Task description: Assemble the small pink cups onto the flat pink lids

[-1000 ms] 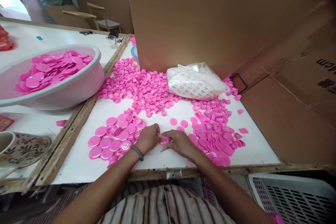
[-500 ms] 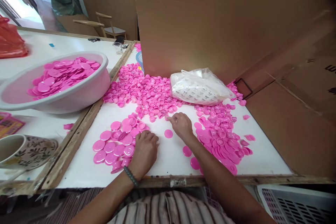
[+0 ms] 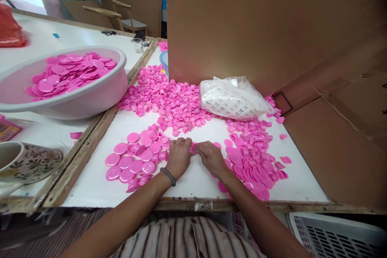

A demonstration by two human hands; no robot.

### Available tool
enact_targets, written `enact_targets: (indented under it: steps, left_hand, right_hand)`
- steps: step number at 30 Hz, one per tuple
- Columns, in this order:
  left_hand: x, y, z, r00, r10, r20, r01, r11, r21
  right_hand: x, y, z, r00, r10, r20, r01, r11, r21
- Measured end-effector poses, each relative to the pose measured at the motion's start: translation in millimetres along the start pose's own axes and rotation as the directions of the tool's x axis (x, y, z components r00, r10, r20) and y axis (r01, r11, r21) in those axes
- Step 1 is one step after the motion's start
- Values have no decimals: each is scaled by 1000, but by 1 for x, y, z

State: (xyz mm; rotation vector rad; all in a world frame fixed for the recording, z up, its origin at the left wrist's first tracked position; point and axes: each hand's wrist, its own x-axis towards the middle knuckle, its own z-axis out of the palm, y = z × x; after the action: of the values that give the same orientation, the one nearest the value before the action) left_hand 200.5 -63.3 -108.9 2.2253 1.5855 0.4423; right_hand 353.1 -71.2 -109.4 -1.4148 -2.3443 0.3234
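Two hands of yours come close together above the white table. Your left hand is nearly closed, with its fingers bent around a small pink piece. Your right hand pinches the same piece, so it sits between your fingertips. Flat pink discs lie left of your left hand. More pink bits lie right of your right hand. Past both hands are little pink cups and a full clear bag.

Pink piece, pink discs, dark-striped shirt, leaf-patterned mug, white tabletop
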Motion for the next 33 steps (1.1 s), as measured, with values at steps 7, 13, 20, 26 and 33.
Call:
enact_targets:
  steps: [7,13,20,26,33]
  left_hand:
    - [-1,-5,6,999,-8,-41,7,1000,-20]
    - [-4,-7,7,999,-28,-28,27,998,-55]
    - [-4,-9,8,1000,3,-31,-5,999,-37]
    - [-4,-10,8,1000,18,-19,-19,998,-64]
    - [-4,-10,8,1000,8,-29,-10,998,-57]
  right_hand:
    - [0,-3,8,995,-96,37,101,979,-175]
    - [-6,0,11,997,-75,2,75,992,-105]
    - [-4,-4,7,995,-69,67,80,979,-187]
    - [-2,-8,5,991,-109,84,126,963,-237]
    - [0,-10,7,988,-126,89,146,949,-281]
